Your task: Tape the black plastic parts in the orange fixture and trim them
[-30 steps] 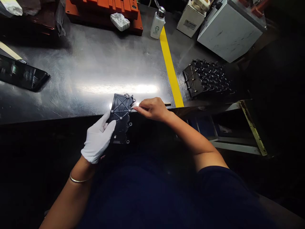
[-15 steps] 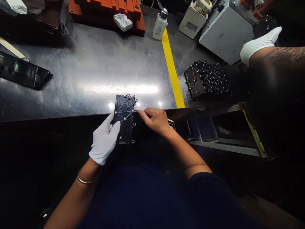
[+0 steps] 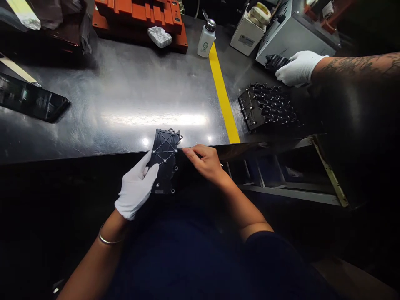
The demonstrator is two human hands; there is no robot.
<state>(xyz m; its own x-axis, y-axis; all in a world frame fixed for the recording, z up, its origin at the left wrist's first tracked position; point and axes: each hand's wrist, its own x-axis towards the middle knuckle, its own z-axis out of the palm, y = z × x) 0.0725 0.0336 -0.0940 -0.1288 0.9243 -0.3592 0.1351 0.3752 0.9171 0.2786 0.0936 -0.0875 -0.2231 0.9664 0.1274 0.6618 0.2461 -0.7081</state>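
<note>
The person's left arm and right arm were stretched forward, both to the left of the near end of the yellow strip, with the elbows slightly bent. The left hand, in a white glove, was farther from the strip and gripped the flat black part by its left side, with the thumb on the upper face. This part was also left of the strip's near end, slightly tilted, across the bench's front edge; whether it touched the metal, I could not tell. The bare right hand, between the part and the strip, was curled in a narrow pinch on a thin tool, whose pale end showed behind the palm; its tip was too small to see. The steel bench spread on both sides of the strip, scratched and shining under a lamp. To the right of the strip stood a grey metal box, and left of its far end, an orange fixture. Also to the right were a co-worker's gloved hand holding a dark piece, and a row of black parts. A white bottle stood at the strip's far end.
</note>
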